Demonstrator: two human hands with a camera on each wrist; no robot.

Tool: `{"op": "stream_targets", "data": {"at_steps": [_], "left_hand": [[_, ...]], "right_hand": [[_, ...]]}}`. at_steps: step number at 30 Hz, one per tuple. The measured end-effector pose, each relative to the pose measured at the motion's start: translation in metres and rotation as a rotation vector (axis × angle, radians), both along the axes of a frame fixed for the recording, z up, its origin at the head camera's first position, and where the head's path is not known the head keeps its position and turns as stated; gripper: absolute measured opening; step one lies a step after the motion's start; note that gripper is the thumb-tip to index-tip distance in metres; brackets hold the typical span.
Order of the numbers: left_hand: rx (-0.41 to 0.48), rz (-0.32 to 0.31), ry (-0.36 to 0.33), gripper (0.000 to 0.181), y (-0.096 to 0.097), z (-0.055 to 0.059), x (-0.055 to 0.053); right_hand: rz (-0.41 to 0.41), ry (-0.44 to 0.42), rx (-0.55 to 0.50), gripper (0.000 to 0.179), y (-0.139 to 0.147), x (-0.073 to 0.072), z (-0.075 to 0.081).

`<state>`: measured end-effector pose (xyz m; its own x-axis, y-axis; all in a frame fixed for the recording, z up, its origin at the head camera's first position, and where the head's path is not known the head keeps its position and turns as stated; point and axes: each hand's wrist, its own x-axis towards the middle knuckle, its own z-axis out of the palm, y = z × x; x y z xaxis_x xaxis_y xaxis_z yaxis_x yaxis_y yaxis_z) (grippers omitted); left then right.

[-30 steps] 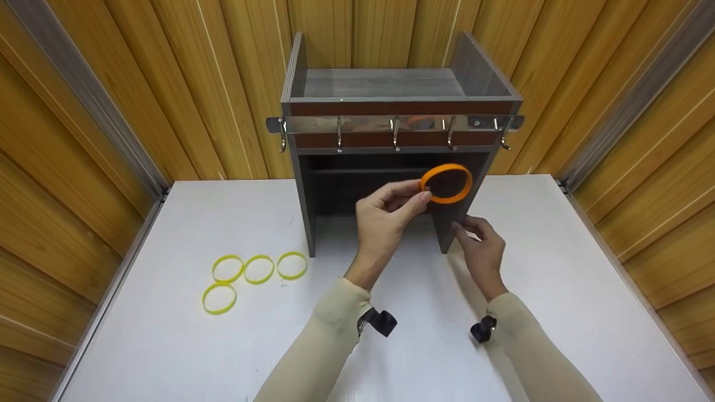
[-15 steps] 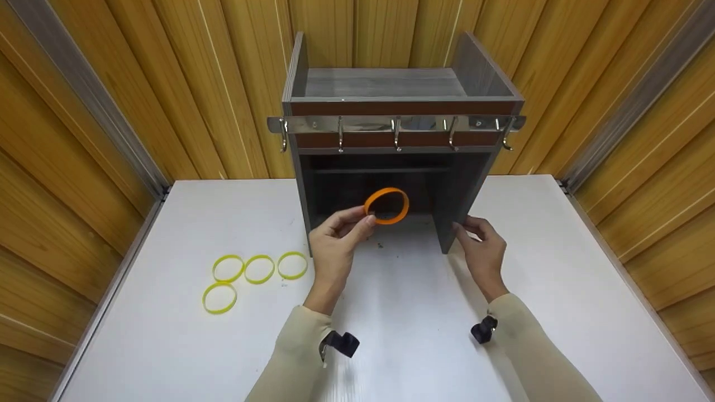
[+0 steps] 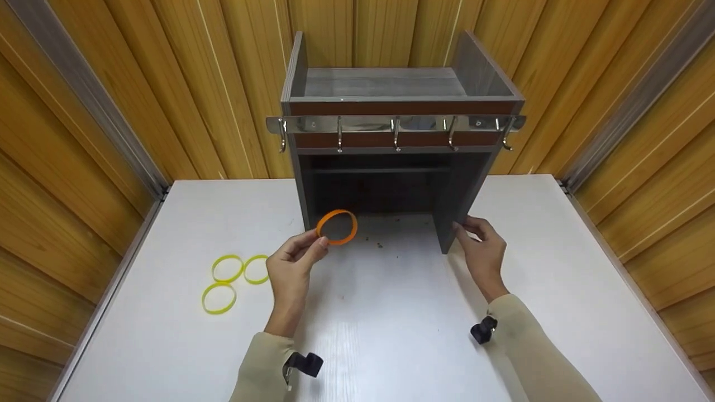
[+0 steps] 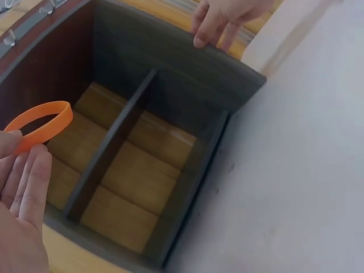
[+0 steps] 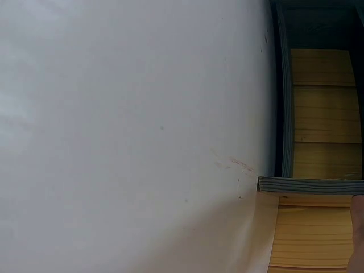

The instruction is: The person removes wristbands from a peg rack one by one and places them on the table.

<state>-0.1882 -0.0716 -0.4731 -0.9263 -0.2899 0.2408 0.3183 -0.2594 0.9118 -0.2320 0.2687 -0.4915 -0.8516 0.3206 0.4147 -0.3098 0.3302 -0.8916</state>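
Observation:
My left hand point(image 3: 290, 273) pinches an orange silicone wristband point(image 3: 354, 228) between thumb and fingertips, holding it up in front of the lower left of a grey wooden shelf unit point(image 3: 466, 195). In the left wrist view the wristband point(image 4: 60, 120) tilts beside the unit's open front. My right hand point(image 3: 485, 254) grips the front edge of the unit's right side panel low down, thumb at the edge. Three yellow wristbands point(image 3: 219, 311) show flat on the table left of my left hand, one partly covered by it.
A metal strip with several hooks point(image 3: 396, 134) runs across the unit's upper front, with bare hooks. The white table point(image 3: 391, 335) has dark specks before the unit. Wood-patterned walls point(image 3: 72, 167) enclose the back and sides.
My left hand has carried the orange wristband left and down from near the right hooks, now covering one yellow wristband. My right hand has stayed at the side panel.

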Motion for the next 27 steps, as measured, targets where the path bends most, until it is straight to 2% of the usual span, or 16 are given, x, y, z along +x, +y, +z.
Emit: {"op": "stream_targets", "data": {"at_steps": [9, 16, 27], "left_hand": [[-0.008, 0.085, -0.079, 0.025, -0.044, -0.02, 0.01], [-0.005, 0.125, -0.121, 0.028, -0.07, -0.033, 0.02], [-0.011, 0.19, -0.216, 0.031, -0.094, -0.053, 0.034]], "right_hand": [[-0.001, -0.001, -0.023, 0.018, 0.015, -0.018, -0.028], [0.024, 0.016, -0.024, 0.016, 0.017, -0.018, -0.029], [-0.017, -0.001, -0.018, 0.018, 0.014, -0.018, -0.027]]}}
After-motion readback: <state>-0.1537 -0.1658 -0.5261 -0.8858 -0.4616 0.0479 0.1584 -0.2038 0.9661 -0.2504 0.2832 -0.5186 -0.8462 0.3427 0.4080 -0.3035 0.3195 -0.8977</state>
